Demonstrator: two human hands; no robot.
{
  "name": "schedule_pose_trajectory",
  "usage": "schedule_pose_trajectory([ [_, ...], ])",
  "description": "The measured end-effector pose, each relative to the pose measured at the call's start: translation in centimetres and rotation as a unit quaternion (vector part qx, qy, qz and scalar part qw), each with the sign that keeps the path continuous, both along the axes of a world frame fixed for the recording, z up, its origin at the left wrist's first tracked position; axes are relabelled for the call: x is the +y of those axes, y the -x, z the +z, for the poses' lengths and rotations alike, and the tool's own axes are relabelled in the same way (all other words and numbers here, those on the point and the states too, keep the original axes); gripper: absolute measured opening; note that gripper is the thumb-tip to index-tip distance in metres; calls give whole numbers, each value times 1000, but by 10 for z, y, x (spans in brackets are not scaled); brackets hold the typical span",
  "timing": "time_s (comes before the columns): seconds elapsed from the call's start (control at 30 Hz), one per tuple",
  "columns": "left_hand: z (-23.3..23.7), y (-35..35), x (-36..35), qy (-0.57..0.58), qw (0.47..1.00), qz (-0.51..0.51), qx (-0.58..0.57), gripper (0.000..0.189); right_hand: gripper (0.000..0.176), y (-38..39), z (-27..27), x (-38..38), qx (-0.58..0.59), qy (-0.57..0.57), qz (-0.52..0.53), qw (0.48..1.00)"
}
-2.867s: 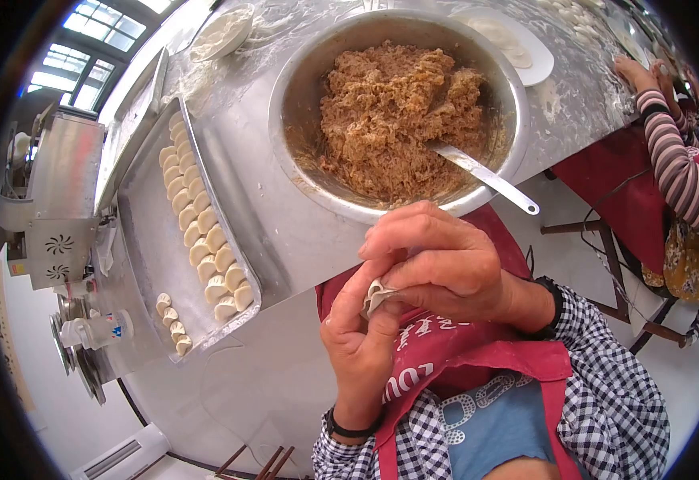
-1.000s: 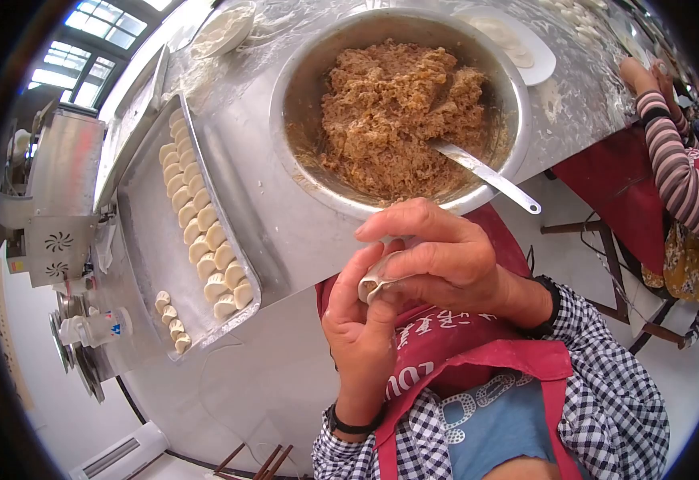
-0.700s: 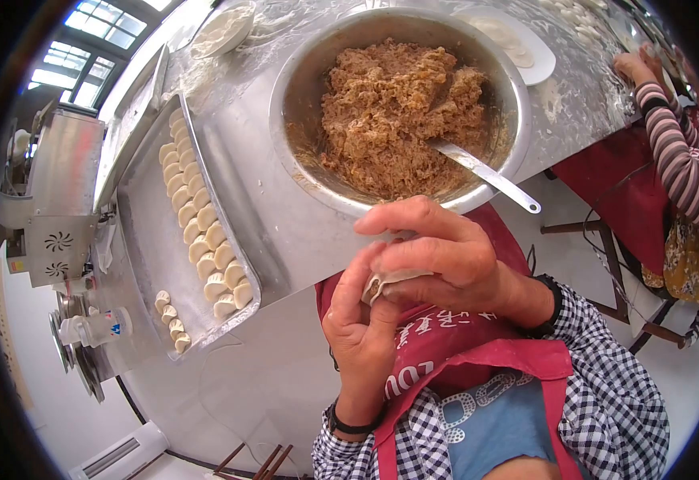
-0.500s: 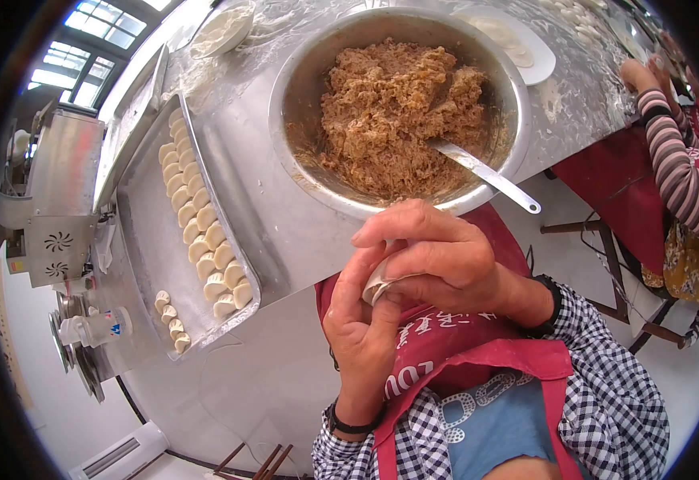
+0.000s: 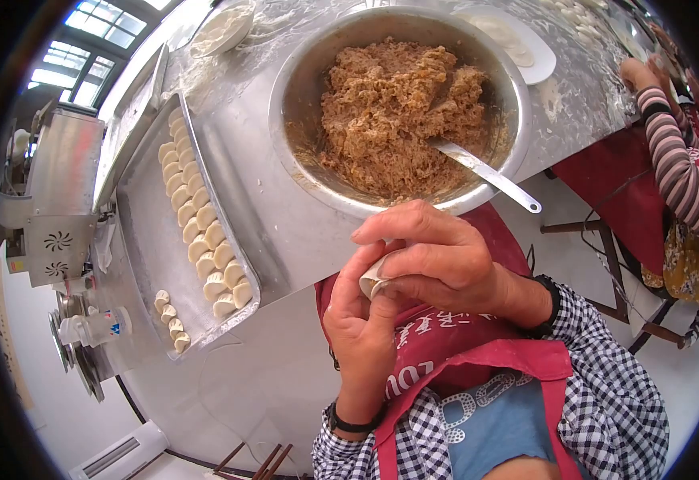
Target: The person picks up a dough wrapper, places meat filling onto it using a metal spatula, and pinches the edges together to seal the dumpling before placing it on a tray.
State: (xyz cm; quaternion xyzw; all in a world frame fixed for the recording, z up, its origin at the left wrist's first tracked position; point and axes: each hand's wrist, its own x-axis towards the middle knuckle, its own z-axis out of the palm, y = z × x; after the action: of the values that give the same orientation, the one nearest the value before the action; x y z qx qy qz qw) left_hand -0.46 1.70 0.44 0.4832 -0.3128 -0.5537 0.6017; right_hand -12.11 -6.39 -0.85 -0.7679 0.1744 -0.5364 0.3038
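Between my two hands is a dumpling (image 5: 372, 277) in a pale wrapper, partly hidden by my fingers. My left hand (image 5: 360, 320) holds it from below and the left, its thumb against the wrapper's edge. From the right, my right hand (image 5: 437, 260) grips the same dumpling, fingers bent around it and thumb tip close to my left thumb. Just beyond my hands stands a big steel bowl (image 5: 284, 144) of brown minced filling (image 5: 397, 112). A spoon (image 5: 489, 176) is stuck in the filling, its handle resting over the rim.
Left of the bowl, a metal tray (image 5: 145, 240) carries rows of folded dumplings (image 5: 197, 212). A white plate (image 5: 537, 60) of wrappers and a floury bowl (image 5: 221, 30) lie farther back. At right, a co-worker's striped sleeve (image 5: 677, 160) reaches over the table. A machine (image 5: 65, 184) stands left.
The dumpling has turned slightly in my fingers, so its wrapper edge now shows a small opening. My hands have barely shifted; the bowl and tray are unmoved.
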Motion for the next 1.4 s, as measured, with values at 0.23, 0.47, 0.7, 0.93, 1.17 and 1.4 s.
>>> schedule_pose_trajectory([
  [0.23,0,-3,2,60,961,-30,-267,43,17,1,0,-2,27,31,1,999],
  [0.47,5,2,-1,42,984,-6,-171,45,18,0,6,0,16,-14,-22,1000],
  [0.7,4,-1,-1,-11,999,-12,-34,42,15,0,0,2,-1,-11,-6,1000],
  [0.93,-4,-1,-1,0,988,1,154,36,12,-3,3,5,-11,-44,-45,998],
  [1.17,-2,0,-1,-5,1000,-1,25,40,12,-4,0,3,13,-6,-39,999],
  [1.4,-3,-1,1,54,968,-11,-245,40,12,-2,0,1,31,22,-43,998],
])
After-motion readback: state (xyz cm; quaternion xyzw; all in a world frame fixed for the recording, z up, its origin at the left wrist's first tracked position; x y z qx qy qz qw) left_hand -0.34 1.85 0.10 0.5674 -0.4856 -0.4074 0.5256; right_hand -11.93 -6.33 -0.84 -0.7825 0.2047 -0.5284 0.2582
